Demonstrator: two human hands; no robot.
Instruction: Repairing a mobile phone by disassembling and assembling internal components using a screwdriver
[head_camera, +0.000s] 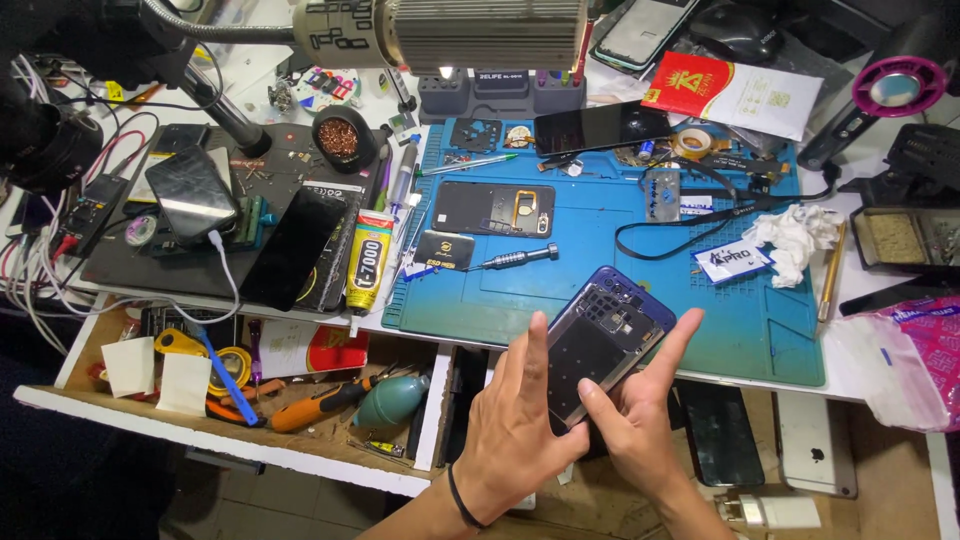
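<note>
A white workbench (620, 365) is stretching across the view, and a blue repair mat (600, 290) is covering its middle part. To the left of the mat, a dark tray (130, 265) is carrying several black phones, one of them lying slantwise (292, 250) beside a yellow glue tube (368, 262). Below that, an open drawer (250, 400) is holding an orange-handled tool (318, 405), a teal air blower (392, 400) and rolls of tape. On the mat, a black phone back cover (492, 208) is lying flat, with a small screwdriver (518, 259) just in front of it and a crumpled white tissue (795, 238) well off to the right. Over the near edge of the bench, both hands are working together on an opened blue phone frame (605, 340), which is tilting up with its inner side facing the camera. The left hand (515, 425) is pressing against the frame's left edge with its fingers spread upward, a dark band circling the wrist. The right hand (640, 420) is gripping the frame from below and right, its thumb lying across the lower inner face and its forefinger reaching up along the right edge.
</note>
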